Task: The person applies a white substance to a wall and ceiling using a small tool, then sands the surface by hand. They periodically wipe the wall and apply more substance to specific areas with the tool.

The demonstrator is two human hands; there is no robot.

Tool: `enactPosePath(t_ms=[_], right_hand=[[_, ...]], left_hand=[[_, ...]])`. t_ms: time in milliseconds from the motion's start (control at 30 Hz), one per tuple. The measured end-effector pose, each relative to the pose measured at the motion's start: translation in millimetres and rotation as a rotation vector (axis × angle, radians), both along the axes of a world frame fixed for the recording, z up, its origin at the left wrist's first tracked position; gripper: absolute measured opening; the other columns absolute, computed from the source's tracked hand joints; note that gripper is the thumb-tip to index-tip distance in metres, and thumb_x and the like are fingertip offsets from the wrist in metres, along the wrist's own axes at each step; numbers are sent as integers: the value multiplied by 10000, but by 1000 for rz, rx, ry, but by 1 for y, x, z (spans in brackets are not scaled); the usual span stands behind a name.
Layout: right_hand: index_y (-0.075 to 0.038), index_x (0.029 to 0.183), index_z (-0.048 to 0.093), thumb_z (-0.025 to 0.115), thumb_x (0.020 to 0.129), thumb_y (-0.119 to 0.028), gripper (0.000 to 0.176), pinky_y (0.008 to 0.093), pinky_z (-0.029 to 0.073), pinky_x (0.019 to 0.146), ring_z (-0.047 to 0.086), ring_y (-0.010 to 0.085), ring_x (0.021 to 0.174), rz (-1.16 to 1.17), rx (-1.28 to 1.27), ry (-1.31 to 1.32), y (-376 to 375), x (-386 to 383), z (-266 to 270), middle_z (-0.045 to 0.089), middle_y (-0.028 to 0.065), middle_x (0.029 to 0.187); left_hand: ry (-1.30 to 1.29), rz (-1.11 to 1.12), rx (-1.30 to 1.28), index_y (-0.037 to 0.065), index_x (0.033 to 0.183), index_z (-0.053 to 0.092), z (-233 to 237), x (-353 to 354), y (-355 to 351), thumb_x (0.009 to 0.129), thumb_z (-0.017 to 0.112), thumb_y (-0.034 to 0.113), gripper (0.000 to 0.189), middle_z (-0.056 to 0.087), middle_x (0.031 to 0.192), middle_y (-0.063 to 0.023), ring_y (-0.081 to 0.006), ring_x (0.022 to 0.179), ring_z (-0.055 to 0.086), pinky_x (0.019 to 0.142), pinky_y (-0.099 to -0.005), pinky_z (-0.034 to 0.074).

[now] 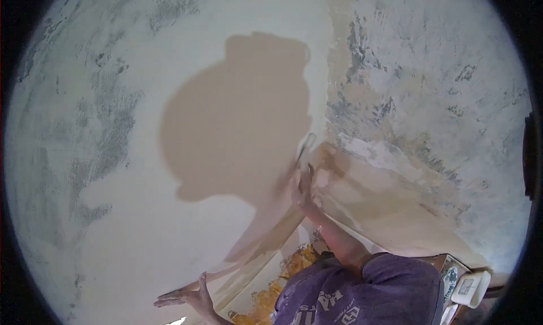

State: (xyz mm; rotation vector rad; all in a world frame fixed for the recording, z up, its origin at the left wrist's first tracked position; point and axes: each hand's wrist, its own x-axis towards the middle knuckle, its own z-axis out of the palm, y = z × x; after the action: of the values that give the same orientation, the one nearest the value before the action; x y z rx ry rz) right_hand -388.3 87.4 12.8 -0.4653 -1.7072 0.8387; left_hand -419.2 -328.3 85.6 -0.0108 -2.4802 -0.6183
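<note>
My right hand (304,186) is raised at the inner corner of the wall, its fingers closed around a slim putty knife (306,147). The blade shows almost edge-on, close against the pale plastered wall (226,223). Lower left, my left hand (189,295) holds nothing; its fingers stretch to the left and the thumb points up. It overlaps the lower part of the same wall in this view. The smooth coat beside the right hand meets a rougher, grey-streaked wall (418,98) along the corner.
My head's large shadow falls across the wall. Orange-yellow patterned patches (268,299) show below, beside my purple shirt (362,291). At lower right, a white plastic container (471,288) sits beside a box-like stand with other items. A dark object (530,155) stands at the right edge.
</note>
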Motion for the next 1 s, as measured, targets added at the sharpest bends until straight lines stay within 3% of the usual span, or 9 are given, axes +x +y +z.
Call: enactPosePath(t_ms=[33, 233, 300, 467, 667, 767, 833, 933, 1000], right_hand=[[102, 1441, 294, 480, 948, -320, 676, 540, 133, 1125, 443, 310, 1268, -12, 223, -70, 1, 2, 9, 504, 199, 1282], [88, 1474, 249, 501, 932, -363, 749, 507, 143, 1118, 468, 315, 1274, 94, 77, -78, 36, -1, -11, 450, 246, 1353], [80, 1482, 238, 502, 927, -384, 770, 492, 134, 1121, 451, 313, 1326, 69, 66, -55, 40, 3, 33, 401, 275, 1437], [-3, 1520, 201, 507, 921, -383, 773, 518, 128, 1104, 467, 294, 1326, 98, 972, -17, 39, 11, 170, 404, 295, 1452], [-16, 1531, 168, 475, 931, -412, 781, 526, 116, 1099, 461, 320, 1330, -224, 973, 85, 85, -13, 310, 411, 287, 1454], [-22, 1536, 152, 459, 936, -426, 786, 529, 109, 1097, 458, 333, 1332, -247, 898, 140, 90, -23, 344, 414, 283, 1455], [-26, 1539, 141, 448, 939, -435, 789, 532, 105, 1096, 455, 341, 1333, -268, 1094, 136, 84, -21, 352, 417, 281, 1456], [-32, 1544, 125, 432, 944, -450, 793, 535, 99, 1093, 452, 354, 1335, -332, 1294, 119, 84, -23, 369, 420, 277, 1457], [-37, 1548, 114, 421, 947, -459, 796, 538, 95, 1092, 450, 362, 1336, -353, 1169, 144, 92, -26, 384, 422, 274, 1457]], left_hand=[[16, 5, -10, -54, 1465, -206, 0, 1, 2, 631, 846, 561, 1477, -258, 1521, -314, -404, 1437, -216, 1167, -549, -42], [-240, -138, 217, -122, 1424, -223, -15, -7, -18, 677, 881, 317, 1403, -108, 1530, -359, -408, 1444, 80, 1193, -450, 106], [-210, -101, 265, -116, 1428, -221, 5, 5, -3, 655, 894, 314, 1423, -108, 1528, -362, -413, 1446, 58, 1192, -466, 86], [54, -102, -21, -14, 1494, -173, -18, -8, -19, 652, 835, 555, 1431, -277, 1517, -315, -433, 1432, -236, 1155, -571, -65], [-585, -355, 430, -47, 1473, -192, -40, -33, -51, 641, 840, 513, 1439, -211, 1518, -349, -444, 1432, -189, 1161, -548, -59], [-258, -239, 416, -86, 1448, -214, -25, -9, -25, 630, 868, 432, 1452, -168, 1508, -383, -461, 1434, -129, 1161, -541, -47], [165, -102, 4, -44, 1480, -182, -18, -9, -16, 654, 781, 651, 1447, -245, 1506, -362, -460, 1415, -264, 1123, -587, -138], [190, -78, -51, -45, 1480, -182, -27, -11, -16, 653, 778, 657, 1448, -248, 1503, -364, -463, 1413, -265, 1121, -591, -139], [159, -90, -32, -45, 1480, -183, -32, -12, -20, 653, 776, 661, 1450, -250, 1502, -365, -465, 1412, -266, 1119, -593, -140]])
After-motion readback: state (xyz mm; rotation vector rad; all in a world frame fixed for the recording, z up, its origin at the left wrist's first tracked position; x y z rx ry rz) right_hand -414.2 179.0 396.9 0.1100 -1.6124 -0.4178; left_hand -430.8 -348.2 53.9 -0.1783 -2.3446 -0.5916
